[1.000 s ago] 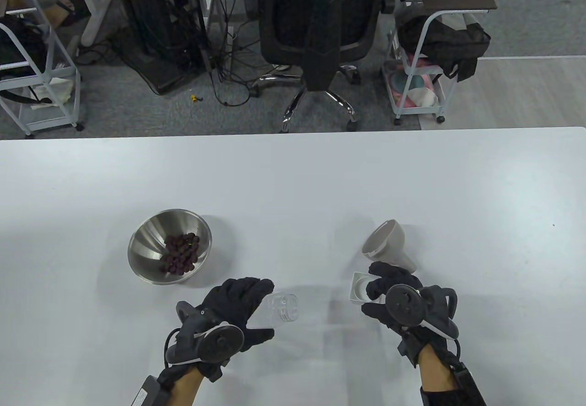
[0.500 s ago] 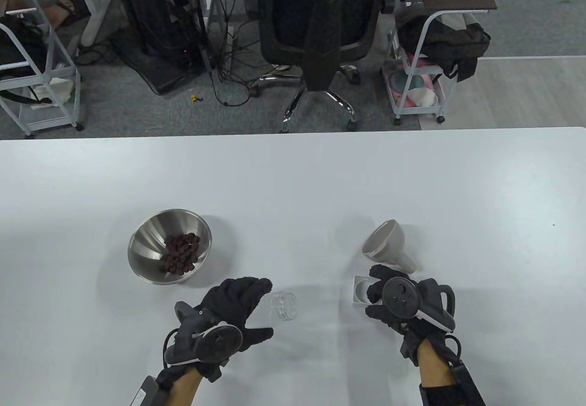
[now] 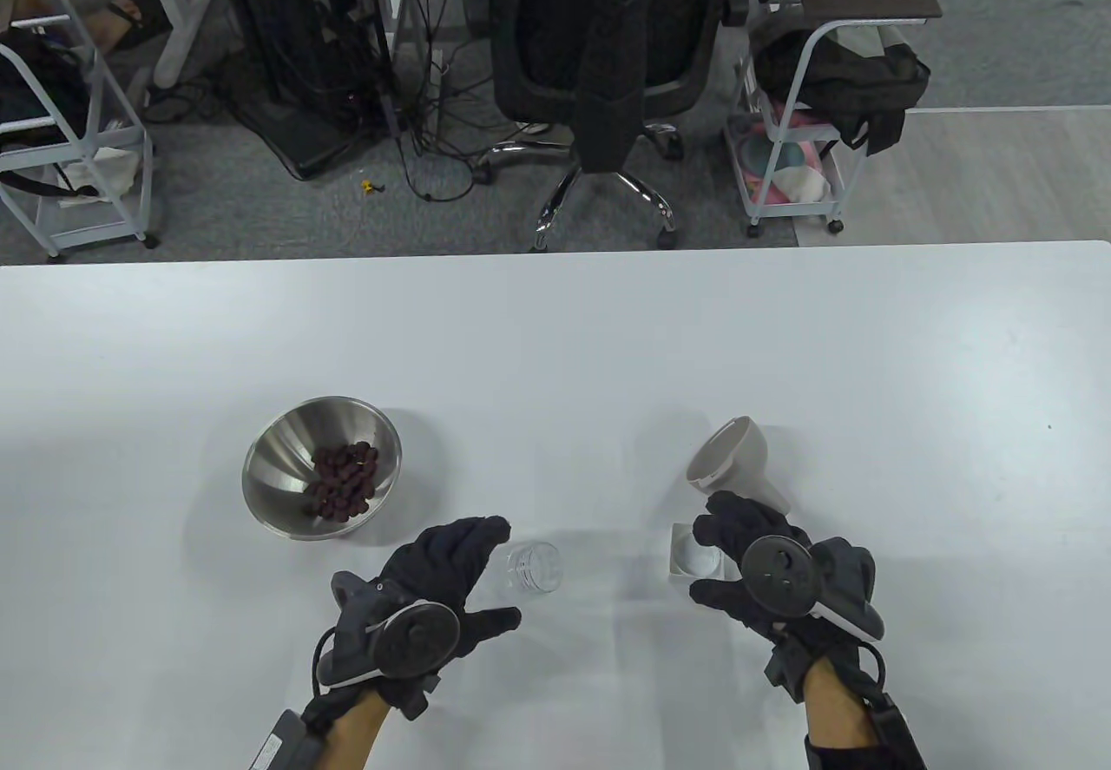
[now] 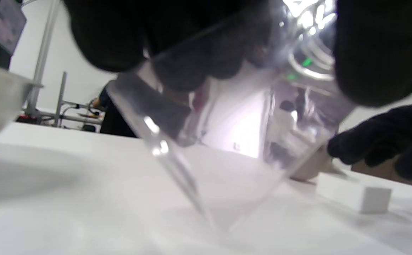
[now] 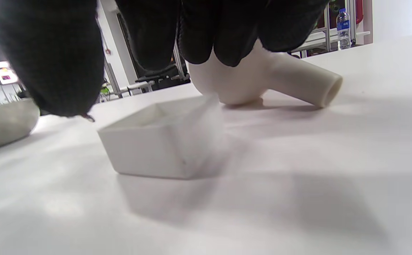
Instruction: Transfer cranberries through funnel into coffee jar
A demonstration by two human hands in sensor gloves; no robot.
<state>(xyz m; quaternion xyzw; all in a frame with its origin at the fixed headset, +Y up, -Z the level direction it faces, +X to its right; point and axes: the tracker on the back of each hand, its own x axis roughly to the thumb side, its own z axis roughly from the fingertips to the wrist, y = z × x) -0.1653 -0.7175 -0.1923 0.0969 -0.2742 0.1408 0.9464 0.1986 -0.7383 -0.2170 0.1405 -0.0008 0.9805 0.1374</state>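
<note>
So the left hand (image 3: 434, 583) has the clear glass jar (image 3: 531, 566) gripped, fingers on one side and thumb on the other. In the left wrist view the jar (image 4: 227, 141) is tilted, with only its bottom edge touching the white surface (image 3: 555, 345), and you can see the gloved fingers (image 4: 191, 46) right through the glass.

The right hand (image 3: 755, 557) hangs over a little white square lid (image 3: 690, 555) lying upside down on the surface. From the right wrist view the fingertips (image 5: 206, 32) sit above the lid (image 5: 160, 145) with a gap under them, so that hand is loose and not holding anything.

The funnel (image 3: 736, 463) is on its side just past the right hand, wide mouth pointing toward the bowl side and the spout (image 5: 309, 83) pointing the other way. It's close to the lid, but I can't tell if they touch.

The cranberries (image 3: 345, 480) are all piled in the steel bowl (image 3: 286, 457), which sits left of the jar and a bit farther back.
</note>
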